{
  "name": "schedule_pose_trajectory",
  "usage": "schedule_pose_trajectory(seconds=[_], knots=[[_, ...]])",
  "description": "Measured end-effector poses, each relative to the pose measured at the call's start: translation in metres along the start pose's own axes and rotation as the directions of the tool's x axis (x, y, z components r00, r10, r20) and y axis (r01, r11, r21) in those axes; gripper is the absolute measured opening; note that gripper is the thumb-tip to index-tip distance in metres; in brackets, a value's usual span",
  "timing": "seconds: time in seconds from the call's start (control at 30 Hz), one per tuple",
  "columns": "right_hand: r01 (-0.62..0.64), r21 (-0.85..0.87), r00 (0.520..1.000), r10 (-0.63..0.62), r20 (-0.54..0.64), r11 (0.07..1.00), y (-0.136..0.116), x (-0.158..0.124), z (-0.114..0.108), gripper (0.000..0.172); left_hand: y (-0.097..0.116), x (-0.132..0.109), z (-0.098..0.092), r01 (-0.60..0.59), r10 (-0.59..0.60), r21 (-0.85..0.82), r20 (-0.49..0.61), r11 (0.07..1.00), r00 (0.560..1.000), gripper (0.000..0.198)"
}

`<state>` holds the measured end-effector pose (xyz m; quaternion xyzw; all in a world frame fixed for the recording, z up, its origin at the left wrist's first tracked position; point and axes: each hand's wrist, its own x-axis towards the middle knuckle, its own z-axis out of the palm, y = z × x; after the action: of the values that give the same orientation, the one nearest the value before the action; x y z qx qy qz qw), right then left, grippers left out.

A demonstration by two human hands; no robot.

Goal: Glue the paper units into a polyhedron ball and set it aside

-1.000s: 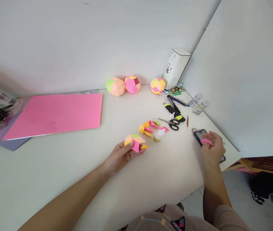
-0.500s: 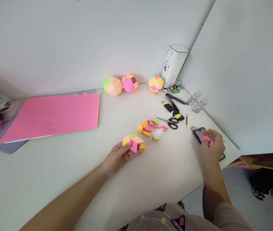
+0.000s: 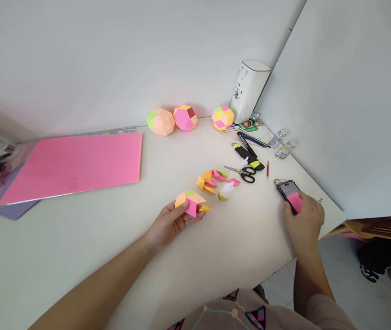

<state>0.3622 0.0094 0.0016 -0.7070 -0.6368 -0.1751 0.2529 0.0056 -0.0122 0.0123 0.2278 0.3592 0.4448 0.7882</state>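
My left hand (image 3: pixel 170 224) rests on the white table (image 3: pixel 78 238) and grips a partly built folded paper shape (image 3: pixel 191 201) of pink, orange and green pieces. My right hand (image 3: pixel 304 220) is near the table's right edge, fingers curled around a small pink paper piece (image 3: pixel 296 201) and lying over a phone (image 3: pixel 287 189) that sits flat on the table. Between the hands lie several loose folded paper units (image 3: pixel 212 179) and a small glue bottle (image 3: pixel 226 191).
Scissors (image 3: pixel 244 173), a black and yellow marker (image 3: pixel 248 158), pens (image 3: pixel 250 141) and two small bottles (image 3: pixel 282 144) lie at the back right by a white box (image 3: pixel 248 90). Three finished paper balls (image 3: pixel 185 118) stand against the wall. A pink sheet (image 3: pixel 75 165) lies at left.
My right hand shifted slightly toward me and settled lower over the phone with the pink piece. The left hand and its paper shape stayed put.
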Motion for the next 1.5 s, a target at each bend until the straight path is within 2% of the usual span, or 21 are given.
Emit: schedule_pose_trajectory(seconds=[0.1,0.2,0.3,0.43,0.53,0.67,0.97,1.33,1.5], knots=[[-0.004,0.008,1.0,0.004,-0.017,1.0,0.001,-0.004,-0.002,0.028,0.0,0.0,0.0,0.0,0.0,-0.006,0.005,1.0,1.0,0.028],[0.009,0.02,0.994,-0.006,-0.11,1.0,0.0,-0.008,-0.003,0.021,0.001,0.002,0.0,0.004,-0.004,-0.013,-0.005,1.0,1.0,0.027],[0.11,0.032,0.981,-0.104,-0.163,0.993,-0.003,-0.013,-0.005,0.016,0.001,0.003,0.001,0.004,-0.004,-0.014,-0.007,1.0,1.0,0.027],[0.307,0.161,0.952,-0.303,-0.052,0.938,-0.013,-0.019,-0.008,0.012,0.001,0.002,0.001,0.004,-0.004,-0.012,-0.009,1.0,1.0,0.027],[0.337,0.244,0.935,-0.354,0.024,0.909,-0.019,-0.02,-0.008,0.012,0.0,0.002,0.0,0.006,-0.006,-0.006,-0.013,1.0,1.0,0.028],[0.357,0.276,0.92,-0.387,0.06,0.892,-0.021,-0.019,-0.005,0.014,0.001,0.002,0.0,0.008,-0.008,0.004,-0.022,1.0,1.0,0.029],[0.354,0.294,0.925,-0.378,0.03,0.888,-0.021,-0.02,-0.006,0.012,0.001,0.002,0.0,0.01,-0.01,0.009,-0.018,1.0,1.0,0.03],[0.286,0.276,0.957,-0.287,-0.036,0.918,-0.018,-0.023,-0.006,0.009,0.002,0.001,0.001,0.004,-0.004,0.005,-0.007,1.0,1.0,0.028],[0.233,0.2,0.972,-0.225,-0.064,0.952,-0.007,-0.02,-0.008,0.011,0.001,0.002,0.0,0.005,-0.005,0.003,-0.025,1.0,1.0,0.029]])
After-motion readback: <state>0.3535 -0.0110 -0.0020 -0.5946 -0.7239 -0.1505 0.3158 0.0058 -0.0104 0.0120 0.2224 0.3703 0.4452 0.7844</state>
